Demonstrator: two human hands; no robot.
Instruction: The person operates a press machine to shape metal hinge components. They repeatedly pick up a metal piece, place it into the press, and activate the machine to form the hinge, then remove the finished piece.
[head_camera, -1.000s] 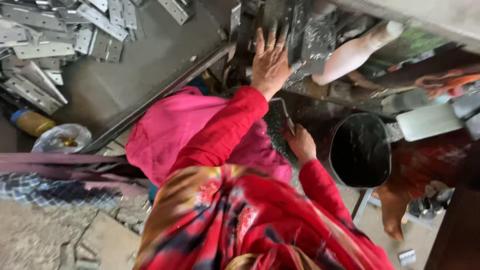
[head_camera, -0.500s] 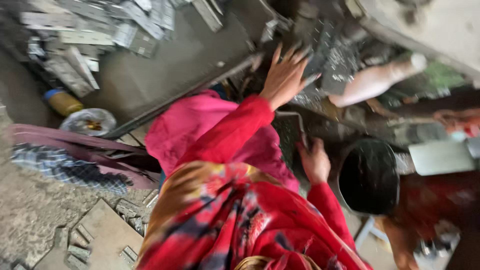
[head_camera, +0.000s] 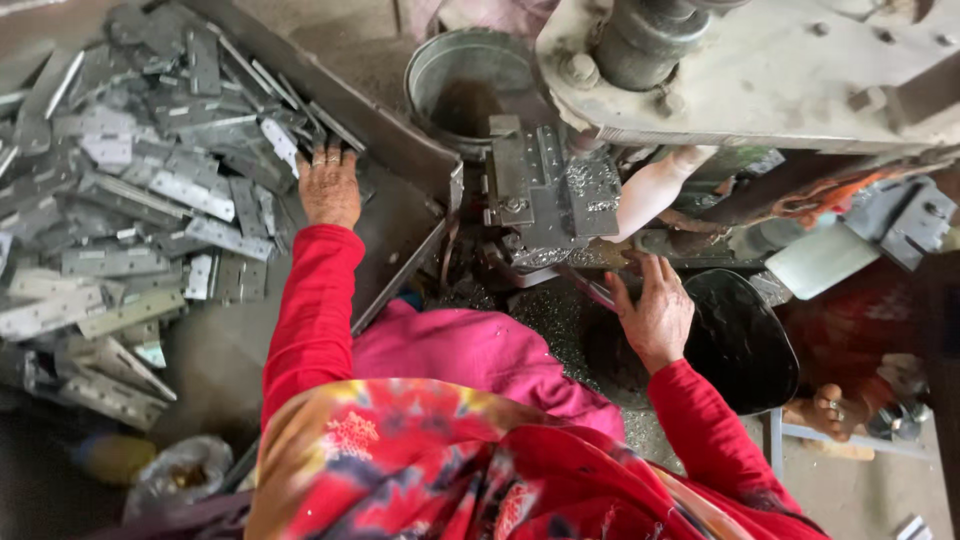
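My left hand (head_camera: 328, 187) lies flat, fingers spread, on the pile of grey metal hinge plates (head_camera: 150, 190) in the tray (head_camera: 400, 215). They look stiff, thin and sharp-edged, so I'd pinch one by its long sides. My right hand (head_camera: 655, 315) rests open by the press die (head_camera: 545, 190), holding nothing.

Grey metal hinge plates (head_camera: 150, 200) — flat, perforated, heaped loosely overlapping in tray (head_camera: 400, 150), at left.
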